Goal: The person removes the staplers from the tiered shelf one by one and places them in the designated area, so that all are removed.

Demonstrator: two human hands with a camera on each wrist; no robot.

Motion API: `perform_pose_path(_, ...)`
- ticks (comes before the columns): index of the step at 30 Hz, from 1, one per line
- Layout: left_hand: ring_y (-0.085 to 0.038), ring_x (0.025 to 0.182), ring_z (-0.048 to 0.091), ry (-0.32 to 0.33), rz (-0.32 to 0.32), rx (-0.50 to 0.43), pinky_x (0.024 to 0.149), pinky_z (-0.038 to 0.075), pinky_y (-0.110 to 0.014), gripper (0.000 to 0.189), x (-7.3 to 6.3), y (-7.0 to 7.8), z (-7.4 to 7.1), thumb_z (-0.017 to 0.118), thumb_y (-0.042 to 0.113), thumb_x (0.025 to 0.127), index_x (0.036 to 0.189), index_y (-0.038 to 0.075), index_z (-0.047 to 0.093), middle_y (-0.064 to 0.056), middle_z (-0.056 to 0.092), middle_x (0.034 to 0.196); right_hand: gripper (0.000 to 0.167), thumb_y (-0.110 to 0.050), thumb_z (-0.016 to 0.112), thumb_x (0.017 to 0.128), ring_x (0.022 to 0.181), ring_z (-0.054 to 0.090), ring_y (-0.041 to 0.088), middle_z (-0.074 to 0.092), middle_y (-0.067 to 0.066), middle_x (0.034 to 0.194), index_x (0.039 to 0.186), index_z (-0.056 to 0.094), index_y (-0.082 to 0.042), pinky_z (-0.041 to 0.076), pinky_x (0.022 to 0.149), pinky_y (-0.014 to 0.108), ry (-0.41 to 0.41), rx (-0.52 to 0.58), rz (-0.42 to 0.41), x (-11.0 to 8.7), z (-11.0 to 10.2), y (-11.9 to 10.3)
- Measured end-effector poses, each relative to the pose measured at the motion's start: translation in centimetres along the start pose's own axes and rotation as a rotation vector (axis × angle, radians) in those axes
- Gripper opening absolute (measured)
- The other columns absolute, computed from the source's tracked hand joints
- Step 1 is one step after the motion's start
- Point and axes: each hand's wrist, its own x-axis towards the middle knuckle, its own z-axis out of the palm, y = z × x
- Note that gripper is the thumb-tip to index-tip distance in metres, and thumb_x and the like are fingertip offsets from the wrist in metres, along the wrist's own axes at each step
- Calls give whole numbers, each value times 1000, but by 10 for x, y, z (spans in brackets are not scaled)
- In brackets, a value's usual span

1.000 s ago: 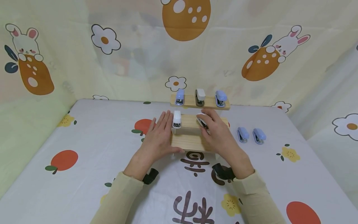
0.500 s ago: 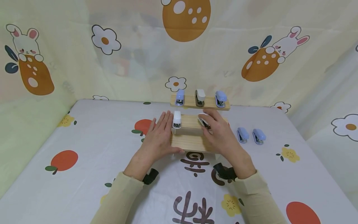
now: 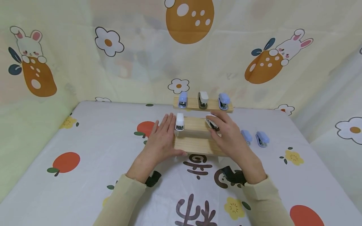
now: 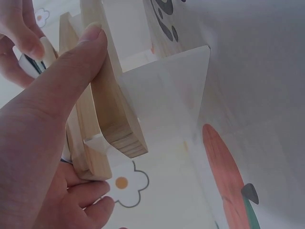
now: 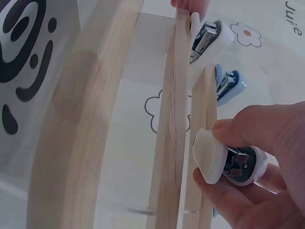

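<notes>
My right hand (image 3: 229, 133) grips a small white stapler (image 3: 212, 123) over the right part of the upper wooden board (image 3: 195, 124). In the right wrist view the thumb and fingers pinch this stapler (image 5: 212, 155) close beside the boards. My left hand (image 3: 159, 138) presses straight fingers along the stand's left end, its thumb (image 4: 71, 71) on the front edge of the lower board (image 3: 198, 146). Another white stapler (image 3: 179, 121) stands at the left end of the upper board, right by the left fingers. Clear plastic side pieces (image 4: 167, 86) support the boards.
On the rear board (image 3: 192, 103) stand a blue stapler (image 3: 183, 99), a grey-white stapler (image 3: 203, 99) and another blue stapler (image 3: 224, 101). Two more blue ones, a partly covered stapler (image 3: 247, 137) and a stapler (image 3: 262, 138), sit on the patterned tablecloth (image 3: 99, 182) to the right.
My right hand has slid to the right along the upper board with the white stapler, now overlapping a blue stapler in view. The left hand stays in place against the stand.
</notes>
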Motion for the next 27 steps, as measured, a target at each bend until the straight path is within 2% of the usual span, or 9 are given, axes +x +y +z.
perform_pose_path(14, -26, 156, 9, 12, 6, 6, 126, 11, -50, 137, 0, 0, 1, 81, 70, 63, 159, 5, 8, -10, 10, 168, 40, 10, 74, 79, 118, 58, 38, 57, 25, 130, 118, 65, 6, 57, 82, 46, 67, -30, -73, -13, -17, 9)
perform_pose_path(27, -26, 156, 8, 7, 1, 7, 126, 11, -49, 136, 0, 0, 0, 81, 70, 63, 159, 4, 10, -10, 11, 168, 45, 11, 72, 79, 117, 57, 35, 57, 21, 131, 122, 65, 2, 55, 82, 47, 51, -84, 15, -26, -39, 21)
